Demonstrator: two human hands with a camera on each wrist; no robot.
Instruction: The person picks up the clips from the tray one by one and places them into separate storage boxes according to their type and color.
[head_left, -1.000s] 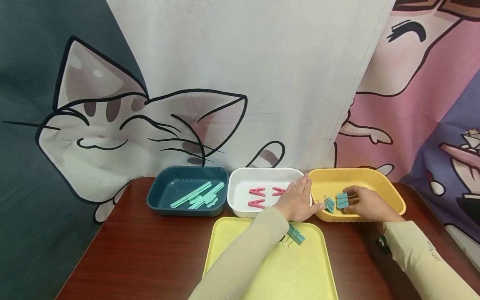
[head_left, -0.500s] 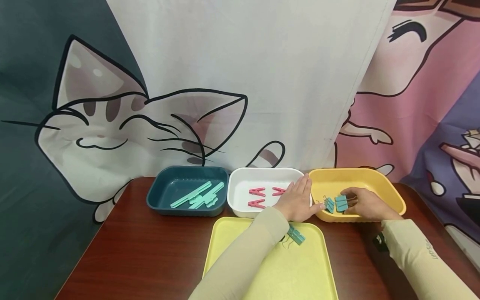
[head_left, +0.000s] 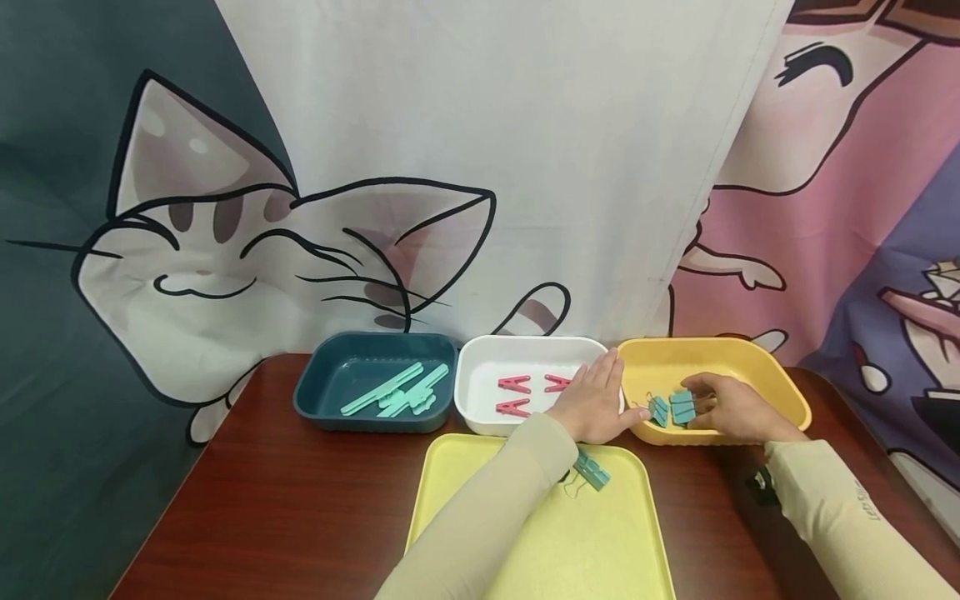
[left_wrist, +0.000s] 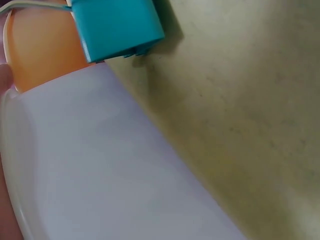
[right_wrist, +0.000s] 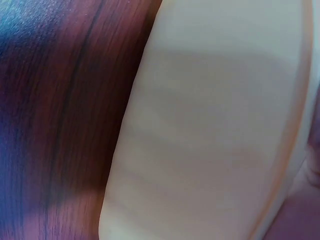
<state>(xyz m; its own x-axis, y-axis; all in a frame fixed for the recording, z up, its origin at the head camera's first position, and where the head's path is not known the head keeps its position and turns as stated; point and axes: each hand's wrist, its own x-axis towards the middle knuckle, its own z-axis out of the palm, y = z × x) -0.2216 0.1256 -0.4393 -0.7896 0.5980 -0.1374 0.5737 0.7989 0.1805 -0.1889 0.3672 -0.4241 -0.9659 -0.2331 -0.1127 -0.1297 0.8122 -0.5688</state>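
My right hand (head_left: 738, 408) is inside the yellow bin (head_left: 690, 358), pinching a teal binder clip (head_left: 682, 407) by its wire handle end. Beside that one, another teal binder clip (head_left: 658, 410) lies in the same bin. My left hand (head_left: 588, 404) rests with straight fingers across the near right side of the white bin (head_left: 517, 354), thumb reaching to the yellow bin's rim. Under the left wrist a third binder clip (head_left: 592, 471) lies on the pale yellow tray (head_left: 592, 550), partly covered by the sleeve; the left wrist view shows this clip (left_wrist: 117, 27) up close.
Several pink clothespins (head_left: 513, 383) lie in the white bin. A dark teal bin (head_left: 337, 367) at left holds mint-green bag clips (head_left: 382, 389). The three bins stand in a row along the back of the wooden table (head_left: 300, 500), before a printed cloth (head_left: 525, 167).
The right hand has shifted slightly, and the binder clip it pinches has lowered and turned a little. The left hand stays in place.
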